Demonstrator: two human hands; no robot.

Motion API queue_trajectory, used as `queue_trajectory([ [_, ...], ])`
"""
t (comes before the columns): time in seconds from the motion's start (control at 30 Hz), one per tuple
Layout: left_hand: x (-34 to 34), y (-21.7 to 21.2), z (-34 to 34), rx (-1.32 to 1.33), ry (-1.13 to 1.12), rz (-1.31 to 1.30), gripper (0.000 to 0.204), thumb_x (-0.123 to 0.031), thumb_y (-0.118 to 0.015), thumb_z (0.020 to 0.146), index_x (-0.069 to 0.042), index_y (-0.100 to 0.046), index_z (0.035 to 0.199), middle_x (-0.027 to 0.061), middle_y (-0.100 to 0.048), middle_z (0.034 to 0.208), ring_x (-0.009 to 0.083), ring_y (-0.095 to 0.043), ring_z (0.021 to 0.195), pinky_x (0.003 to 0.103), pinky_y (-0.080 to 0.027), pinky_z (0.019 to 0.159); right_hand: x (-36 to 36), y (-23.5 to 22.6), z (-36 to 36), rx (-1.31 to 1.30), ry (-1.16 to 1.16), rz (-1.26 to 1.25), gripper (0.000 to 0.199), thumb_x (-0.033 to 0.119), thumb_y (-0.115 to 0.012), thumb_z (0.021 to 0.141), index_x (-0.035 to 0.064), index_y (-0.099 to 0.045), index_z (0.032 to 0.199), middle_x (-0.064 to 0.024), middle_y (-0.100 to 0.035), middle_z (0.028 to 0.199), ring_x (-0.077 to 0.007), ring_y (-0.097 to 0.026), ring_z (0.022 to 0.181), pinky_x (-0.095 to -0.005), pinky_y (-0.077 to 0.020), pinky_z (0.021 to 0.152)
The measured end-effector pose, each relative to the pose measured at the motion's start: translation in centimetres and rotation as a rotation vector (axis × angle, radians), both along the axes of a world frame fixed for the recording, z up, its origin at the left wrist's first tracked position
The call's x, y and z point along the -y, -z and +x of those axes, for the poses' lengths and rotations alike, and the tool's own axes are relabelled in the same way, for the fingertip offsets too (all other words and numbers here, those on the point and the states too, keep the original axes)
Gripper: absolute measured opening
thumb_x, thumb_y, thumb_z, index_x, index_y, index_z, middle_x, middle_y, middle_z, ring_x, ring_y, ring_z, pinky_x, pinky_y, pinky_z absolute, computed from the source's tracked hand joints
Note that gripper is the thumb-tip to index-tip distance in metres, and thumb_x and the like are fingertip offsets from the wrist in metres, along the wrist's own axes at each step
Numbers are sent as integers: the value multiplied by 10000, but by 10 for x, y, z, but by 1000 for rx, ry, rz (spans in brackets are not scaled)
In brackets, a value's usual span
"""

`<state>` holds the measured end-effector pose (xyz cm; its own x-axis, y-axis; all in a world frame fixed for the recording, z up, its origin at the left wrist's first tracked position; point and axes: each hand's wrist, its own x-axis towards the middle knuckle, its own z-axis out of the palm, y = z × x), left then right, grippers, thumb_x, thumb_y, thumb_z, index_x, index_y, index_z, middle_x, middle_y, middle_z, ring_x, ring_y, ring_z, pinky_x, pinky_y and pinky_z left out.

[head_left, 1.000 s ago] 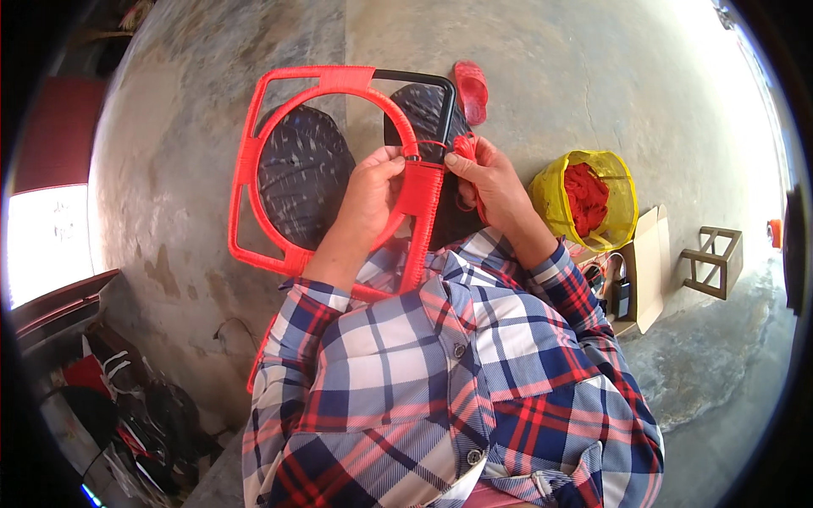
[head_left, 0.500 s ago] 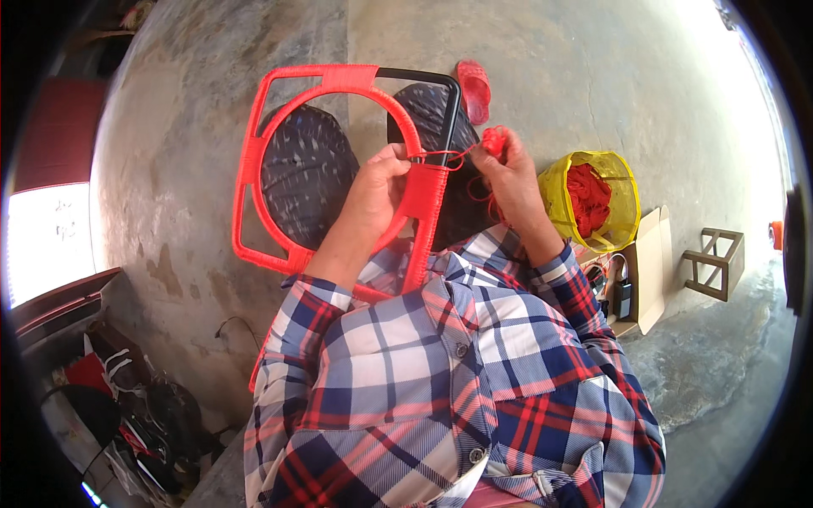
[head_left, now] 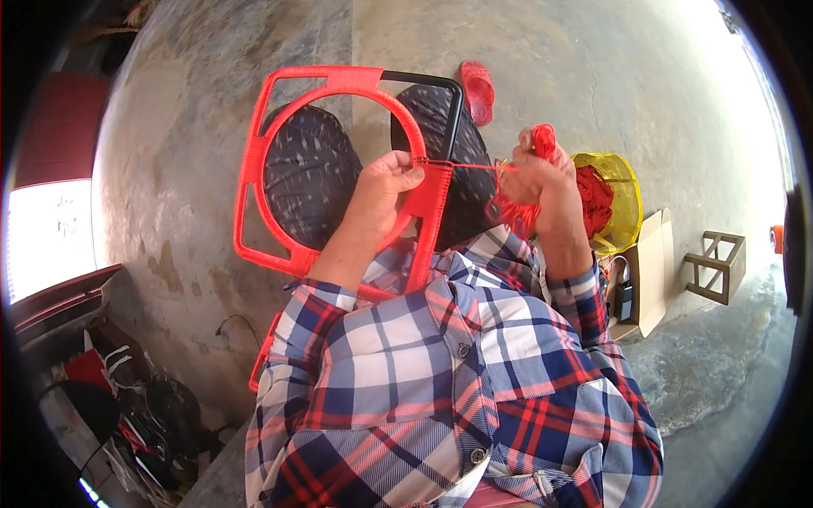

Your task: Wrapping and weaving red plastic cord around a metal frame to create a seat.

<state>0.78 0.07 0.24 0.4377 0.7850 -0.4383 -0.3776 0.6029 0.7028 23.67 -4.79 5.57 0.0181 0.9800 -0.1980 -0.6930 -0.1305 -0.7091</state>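
Observation:
Across my lap lies a squarish frame (head_left: 251, 161) with a ring inside it, mostly wrapped in red cord. Its far right corner (head_left: 453, 95) is bare black. My left hand (head_left: 383, 188) grips the ring's right side, thumb and fingers pinched where the wrapping stops. From there a red strand (head_left: 470, 164) runs taut to my right hand (head_left: 546, 178), which is closed around a small bundle of red cord (head_left: 543, 141). Loose loops of cord (head_left: 515, 212) dangle below that hand, slightly blurred.
A yellow basket (head_left: 631, 199) holding red cord stands to the right, beside an open cardboard box (head_left: 654, 275). Farther right is a small wooden stool (head_left: 716, 267). A red slipper (head_left: 478, 91) lies on the concrete floor ahead. Cluttered bags and items (head_left: 144, 415) fill the lower left.
My right hand has moved away to the right with the cord bundle, and the slack strand has drawn straight. My left hand stays on the frame, which has barely shifted.

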Motion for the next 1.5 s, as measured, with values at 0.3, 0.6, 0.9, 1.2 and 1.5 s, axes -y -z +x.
queue_trajectory([
  [0.3, 13, -5, 16, -802, 19, 753, 775, -309, -705, 842, 42, -260, 1371, 120, -620, 877, 179, -621, 767, 318, -492, 717, 20, -69, -42, 290, -761, 219, 257, 27, -477, 788, 12, -515, 1042, -9, -499, 909, -94, -454, 817, -237, -381, 720],
  [0.6, 4, -22, 5, -132, -76, -109, 392, -318, -362, 994, -17, -548, 1163, 101, -654, 840, 158, -623, 658, 294, -515, 632, -32, 36, 5, 1829, -298, 346, 281, 32, -681, 717, 88, -698, 992, -102, -567, 886, -283, -574, 839, -351, -481, 751],
  [0.9, 3, -1, 9, 70, -94, -162, 209, -142, -430, 970, -33, -548, 1103, 62, -642, 908, 170, -641, 777, 326, -546, 726, -30, 31, -17, 615, -489, 5, 303, 45, -566, 873, -1, -582, 1173, -25, -620, 980, -121, -610, 849, -250, -497, 750],
  [1.2, 4, -13, 11, 131, -139, -225, 139, -122, -484, 953, -64, -542, 1065, 67, -620, 974, 174, -614, 872, 362, -534, 783, -30, 39, -26, 532, -249, -88, 172, 36, -529, 874, -2, -632, 1007, -18, -629, 811, -85, -591, 717, -223, -472, 649],
  [1.5, 2, -6, 7, -154, -379, 261, 58, -78, -534, 938, -52, -489, 963, 84, -607, 908, 150, -590, 730, 285, -506, 671, -30, 28, -23, 648, 66, -77, 241, 85, -623, 858, -3, -636, 1081, -4, -613, 824, -63, -571, 707, -212, -455, 632],
])
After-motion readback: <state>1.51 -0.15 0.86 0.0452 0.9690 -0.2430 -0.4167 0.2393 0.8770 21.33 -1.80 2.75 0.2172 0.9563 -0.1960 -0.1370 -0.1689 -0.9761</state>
